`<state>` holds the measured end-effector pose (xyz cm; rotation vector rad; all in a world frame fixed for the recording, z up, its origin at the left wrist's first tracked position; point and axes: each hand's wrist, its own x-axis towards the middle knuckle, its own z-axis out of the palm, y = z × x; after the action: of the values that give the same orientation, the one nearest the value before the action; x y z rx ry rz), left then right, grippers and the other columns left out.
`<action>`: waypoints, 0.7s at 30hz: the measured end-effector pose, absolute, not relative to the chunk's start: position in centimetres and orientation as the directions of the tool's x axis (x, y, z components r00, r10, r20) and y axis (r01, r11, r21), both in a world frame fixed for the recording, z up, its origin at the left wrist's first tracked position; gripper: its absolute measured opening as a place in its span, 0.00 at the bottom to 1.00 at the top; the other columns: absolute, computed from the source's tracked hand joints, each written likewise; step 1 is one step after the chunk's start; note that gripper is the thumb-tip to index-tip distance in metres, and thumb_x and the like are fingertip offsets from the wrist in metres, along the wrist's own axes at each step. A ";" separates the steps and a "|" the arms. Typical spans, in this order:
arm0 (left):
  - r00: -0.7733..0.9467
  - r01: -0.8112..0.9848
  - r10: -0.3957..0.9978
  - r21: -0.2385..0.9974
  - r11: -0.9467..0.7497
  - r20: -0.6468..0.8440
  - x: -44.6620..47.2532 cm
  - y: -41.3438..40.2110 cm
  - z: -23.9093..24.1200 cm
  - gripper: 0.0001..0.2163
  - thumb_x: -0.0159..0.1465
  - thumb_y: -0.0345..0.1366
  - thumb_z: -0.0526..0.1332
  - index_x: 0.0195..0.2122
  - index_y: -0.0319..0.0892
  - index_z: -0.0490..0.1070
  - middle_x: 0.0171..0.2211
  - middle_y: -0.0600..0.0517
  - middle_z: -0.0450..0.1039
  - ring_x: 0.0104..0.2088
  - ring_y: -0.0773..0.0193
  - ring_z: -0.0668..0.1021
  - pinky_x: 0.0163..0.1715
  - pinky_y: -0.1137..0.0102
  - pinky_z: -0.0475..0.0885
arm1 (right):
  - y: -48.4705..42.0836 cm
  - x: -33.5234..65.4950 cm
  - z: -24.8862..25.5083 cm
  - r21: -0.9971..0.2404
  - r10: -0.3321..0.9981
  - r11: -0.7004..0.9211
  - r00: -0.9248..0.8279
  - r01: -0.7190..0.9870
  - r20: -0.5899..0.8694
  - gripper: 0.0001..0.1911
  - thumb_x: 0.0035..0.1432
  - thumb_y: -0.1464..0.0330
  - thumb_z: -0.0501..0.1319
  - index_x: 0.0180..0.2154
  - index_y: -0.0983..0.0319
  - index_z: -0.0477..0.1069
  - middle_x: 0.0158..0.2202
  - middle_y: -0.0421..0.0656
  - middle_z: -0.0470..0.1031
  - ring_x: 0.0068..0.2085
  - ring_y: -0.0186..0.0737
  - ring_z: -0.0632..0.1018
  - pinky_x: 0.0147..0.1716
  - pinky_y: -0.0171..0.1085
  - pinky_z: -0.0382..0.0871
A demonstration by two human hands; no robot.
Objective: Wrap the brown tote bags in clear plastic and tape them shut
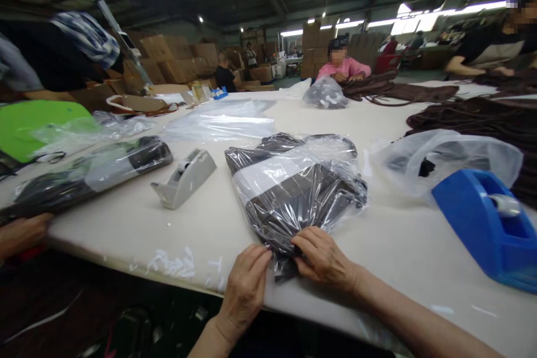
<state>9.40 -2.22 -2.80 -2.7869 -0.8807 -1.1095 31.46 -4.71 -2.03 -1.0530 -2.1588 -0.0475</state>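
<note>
A folded dark brown garment in a clear plastic bag lies on the table in front of me, with a white paper band across it. At the near end of the bag, my left hand pinches the plastic at the lower left corner. Opposite it, my right hand grips the gathered bag and dark cloth, fingers curled over the top. Left of the bag stands a grey tape dispenser. To the right is a larger blue tape dispenser.
A co-worker's hand holds another bagged garment at the left. White scraps lie near the front edge. Flat clear bags, a translucent bag and brown garments cover parts of the table. Other people sit across it.
</note>
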 end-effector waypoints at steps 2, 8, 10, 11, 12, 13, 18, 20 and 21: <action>0.659 0.481 0.455 0.130 -0.867 0.599 9.4 -2.8 -3.3 0.18 0.58 0.20 0.51 0.50 0.36 0.64 0.48 0.44 0.67 0.53 0.61 0.66 0.51 0.65 0.67 | -4.7 31.3 -2.2 -0.286 0.674 0.657 -0.373 0.698 0.637 0.11 0.54 0.75 0.52 0.41 0.66 0.64 0.33 0.48 0.68 0.36 0.43 0.68 0.35 0.41 0.66; 0.668 0.523 0.497 0.125 -0.843 0.554 10.3 -2.9 -3.1 0.21 0.56 0.22 0.52 0.52 0.35 0.62 0.51 0.43 0.66 0.55 0.56 0.63 0.52 0.60 0.66 | -4.6 31.2 -2.4 -0.349 0.679 0.649 -0.308 0.676 0.666 0.11 0.56 0.74 0.53 0.43 0.66 0.65 0.34 0.48 0.69 0.36 0.42 0.69 0.34 0.42 0.67; 0.691 0.510 0.521 0.173 -0.842 0.501 10.7 -2.6 -2.6 0.21 0.55 0.25 0.53 0.52 0.37 0.62 0.50 0.44 0.67 0.54 0.55 0.64 0.51 0.59 0.66 | -4.5 31.2 -2.4 -0.375 0.696 0.630 -0.280 0.681 0.661 0.10 0.56 0.74 0.53 0.42 0.65 0.66 0.34 0.47 0.69 0.35 0.42 0.70 0.34 0.41 0.68; 0.703 0.501 0.534 0.205 -0.841 0.470 10.8 -2.4 -2.2 0.21 0.55 0.26 0.54 0.52 0.38 0.62 0.49 0.46 0.67 0.53 0.55 0.65 0.52 0.58 0.65 | -4.5 31.1 -2.4 -0.381 0.701 0.623 -0.271 0.683 0.660 0.10 0.56 0.73 0.53 0.41 0.65 0.66 0.33 0.47 0.69 0.35 0.42 0.70 0.33 0.41 0.68; 0.716 0.490 0.542 0.236 -0.839 0.440 10.9 -2.2 -2.0 0.21 0.55 0.27 0.55 0.52 0.39 0.62 0.49 0.47 0.68 0.53 0.56 0.65 0.52 0.58 0.65 | -4.5 31.0 -2.4 -0.382 0.702 0.621 -0.268 0.685 0.660 0.10 0.56 0.73 0.53 0.41 0.65 0.66 0.33 0.47 0.69 0.34 0.42 0.70 0.33 0.41 0.68; 0.729 0.479 0.545 0.260 -0.838 0.413 11.0 -2.0 -1.7 0.22 0.55 0.27 0.55 0.52 0.41 0.62 0.49 0.48 0.68 0.52 0.56 0.65 0.52 0.57 0.64 | -4.5 31.0 -2.4 -0.380 0.700 0.621 -0.266 0.686 0.663 0.10 0.55 0.74 0.53 0.41 0.65 0.66 0.32 0.47 0.69 0.34 0.42 0.70 0.32 0.41 0.68; 0.746 0.409 0.497 0.283 -0.867 0.443 10.6 -1.2 -1.9 0.21 0.55 0.27 0.55 0.52 0.42 0.62 0.47 0.48 0.70 0.51 0.58 0.67 0.52 0.58 0.65 | -4.5 30.9 -2.4 -0.363 0.685 0.624 -0.261 0.692 0.680 0.11 0.55 0.75 0.54 0.42 0.64 0.65 0.33 0.46 0.69 0.34 0.41 0.70 0.32 0.40 0.68; 0.680 0.416 0.490 0.263 -0.870 0.545 10.1 -1.2 -2.4 0.19 0.56 0.25 0.53 0.50 0.38 0.63 0.47 0.46 0.69 0.52 0.60 0.67 0.52 0.61 0.66 | -4.6 30.9 -2.4 -0.363 0.685 0.625 -0.262 0.691 0.680 0.11 0.55 0.76 0.54 0.42 0.64 0.64 0.34 0.46 0.69 0.35 0.41 0.70 0.33 0.40 0.68; 0.635 0.439 0.495 0.249 -0.863 0.593 9.9 -1.1 -2.7 0.18 0.57 0.24 0.52 0.49 0.37 0.64 0.47 0.45 0.69 0.52 0.60 0.67 0.51 0.63 0.67 | -4.7 31.0 -2.4 -0.367 0.687 0.622 -0.258 0.691 0.679 0.11 0.55 0.76 0.54 0.42 0.64 0.64 0.34 0.46 0.69 0.35 0.41 0.70 0.33 0.39 0.68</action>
<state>9.89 -1.14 -2.70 -2.9139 -0.8337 -1.0964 30.96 -4.65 -2.44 -1.0857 -1.9820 -0.0057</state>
